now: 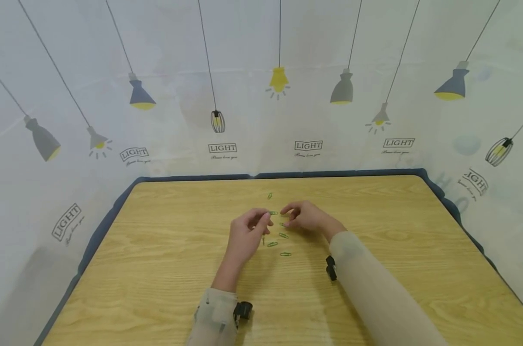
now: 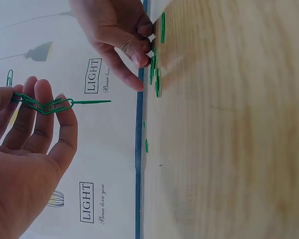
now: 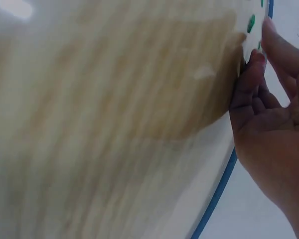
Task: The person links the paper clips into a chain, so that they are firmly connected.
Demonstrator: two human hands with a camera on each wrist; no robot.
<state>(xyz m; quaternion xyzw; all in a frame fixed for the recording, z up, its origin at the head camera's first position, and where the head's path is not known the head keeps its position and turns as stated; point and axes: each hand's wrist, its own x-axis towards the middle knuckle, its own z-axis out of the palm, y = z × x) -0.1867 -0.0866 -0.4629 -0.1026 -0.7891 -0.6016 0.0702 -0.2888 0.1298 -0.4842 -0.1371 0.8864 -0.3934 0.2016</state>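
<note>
- The chain of green paper clips [image 2: 41, 108] is in my left hand [image 1: 245, 233], off the table [image 1: 157, 269]; I judge it to weigh next to nothing.
- Each clip should be stiff, but the joints look loose: the chain bends across my fingers and its bottom clip [image 2: 92, 102] dangles, so I expect swinging and twisting if I move fast.
- Thin, smooth wire could slip or roll between fingertips; it is hardly fragile, though a hard tug might bend it.
- The end clip [image 2: 10, 73] pokes past my left thumb towards the right; a pinch at its middle seems the surest hold, leaving its loops free.
- On the table lie five loose clips, from the far clip [image 1: 269, 196] to the near clip [image 1: 285, 254]. Lying flat, they give little edge, so a fingernail under a rounded end should serve best.
- My left thumb and forefinger pinch the chain near its top, the other fingers spread and gently curved.
- My right hand [image 1: 306, 217] is low over the table, thumb and forefinger slightly apart, the thumb right by a middle clip [image 1: 282, 224]; I cannot tell if they touch. It appears to grip nothing.
</note>
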